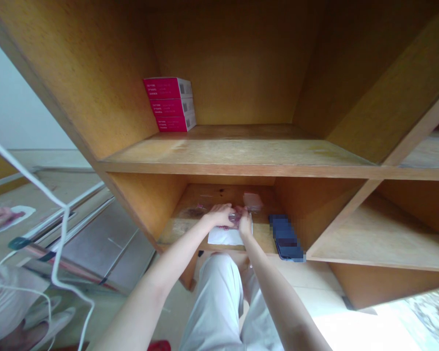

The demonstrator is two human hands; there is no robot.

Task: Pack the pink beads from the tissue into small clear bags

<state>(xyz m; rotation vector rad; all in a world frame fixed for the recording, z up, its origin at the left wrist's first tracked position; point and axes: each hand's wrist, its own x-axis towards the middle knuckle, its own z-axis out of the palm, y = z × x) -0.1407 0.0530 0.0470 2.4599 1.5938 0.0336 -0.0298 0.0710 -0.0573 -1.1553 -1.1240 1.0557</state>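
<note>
My left hand [219,215] and my right hand [243,222] meet on the lower shelf, with fingers bent inward. Between them shows a small, shiny, see-through piece [234,217] with dark reddish parts; it is too small and blurred to name. Both hands seem closed on it. Under them lies a white sheet [225,237], with some dark red showing along its upper part by my left fingers. Just beyond my right hand rests a pale, flat, see-through packet [253,201]. A few small reddish bits [201,206] lie left of my left hand.
Three stacked pink boxes [171,107] stand on the upper shelf [241,151]. A blurred dark blue flat object [287,239] lies right of my hands. At far left a white cable [60,234] hangs, and another person's hand [0,218] works over a white sheet [20,218].
</note>
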